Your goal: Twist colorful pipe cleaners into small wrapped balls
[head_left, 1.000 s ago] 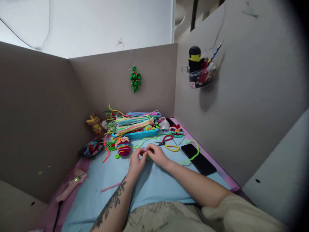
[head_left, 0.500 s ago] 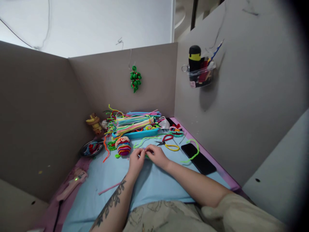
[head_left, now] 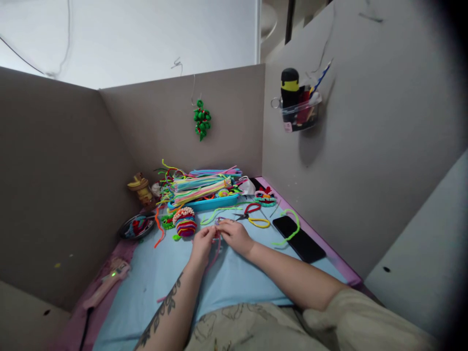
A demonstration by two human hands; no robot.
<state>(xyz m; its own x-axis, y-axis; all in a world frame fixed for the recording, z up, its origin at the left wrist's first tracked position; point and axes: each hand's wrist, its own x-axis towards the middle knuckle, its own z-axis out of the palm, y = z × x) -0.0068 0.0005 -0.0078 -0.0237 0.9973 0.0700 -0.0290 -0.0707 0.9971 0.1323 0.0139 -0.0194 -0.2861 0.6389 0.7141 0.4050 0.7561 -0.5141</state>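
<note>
My left hand [head_left: 203,241] and my right hand [head_left: 235,235] meet over the blue cloth, fingertips pinched together. Between them is a pink pipe cleaner [head_left: 216,253], its tail hanging down toward my left forearm. A small piece of purple shows above the fingertips; the rest of what they grip is hidden. Left of my left hand sits a striped pipe-cleaner piece [head_left: 185,225] with a peach looped top. Beyond my right hand lie scissors [head_left: 252,217] with one red and one yellow handle loop.
A blue tray [head_left: 204,204] heaped with pipe cleaners [head_left: 201,187] stands at the back. A phone [head_left: 302,240] lies right, a green pipe cleaner [head_left: 293,229] across it. At left are a metal bowl [head_left: 137,226] and a pink glue gun [head_left: 107,285]. Grey partitions [head_left: 226,122] enclose the table.
The pink pipe cleaner's tail now hangs below my hands, where it did not show before. My fingers have shifted slightly, and the whole view has moved a little.
</note>
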